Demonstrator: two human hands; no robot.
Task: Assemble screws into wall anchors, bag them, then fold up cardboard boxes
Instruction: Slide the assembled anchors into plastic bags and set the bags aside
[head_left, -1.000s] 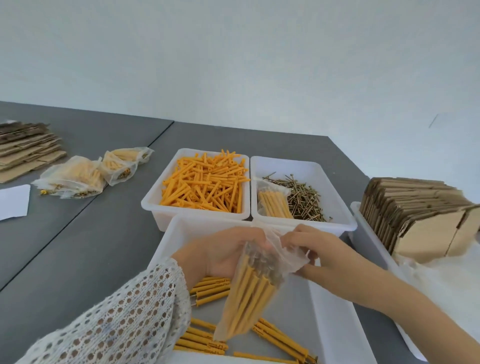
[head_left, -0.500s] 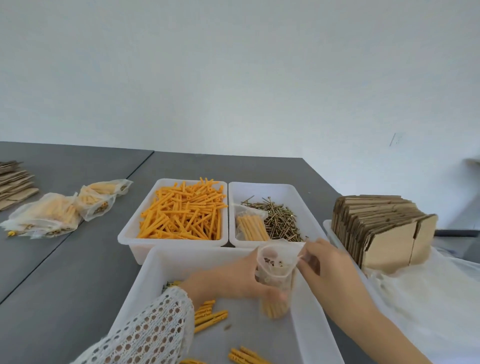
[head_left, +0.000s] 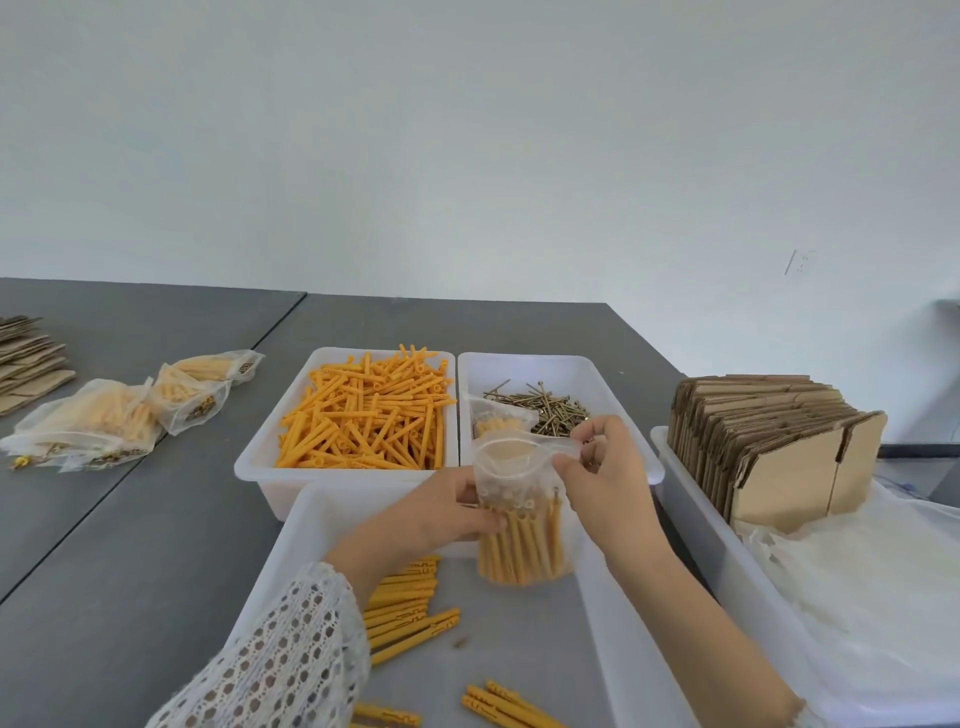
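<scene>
Bag in hand (head_left: 519, 514): clear plastic, held upright over the far end of the near tray (head_left: 291, 561), filled with orange anchors standing on end; mouth not yet closed.
Left hand (head_left: 431, 519): we have its fingers curled round the bag's lower half, steadying it.
Right hand (head_left: 608, 473): we pinch the bag's top edge between thumb and fingertips; the other fingers are loosely bent.
Assembled anchors (head_left: 405, 603): loose on the near tray's floor, some beside our left wrist, more toward its near edge; these we judge still to be bagged.
Anchor bin (head_left: 363, 415): full of bare orange anchors, behind the near tray.
Screw bin (head_left: 550, 410): a pile of screws and one small filled bag, right of the anchor bin.
Finished bags (head_left: 124, 415): several lying near the worktop's left edge.
Flat cardboard (head_left: 763, 441): stacked on edge in the right-hand tray; another flat stack (head_left: 26, 358) sits at the far left.
Progress: bagging is partway, in our judgement; we see no box folded yet.
</scene>
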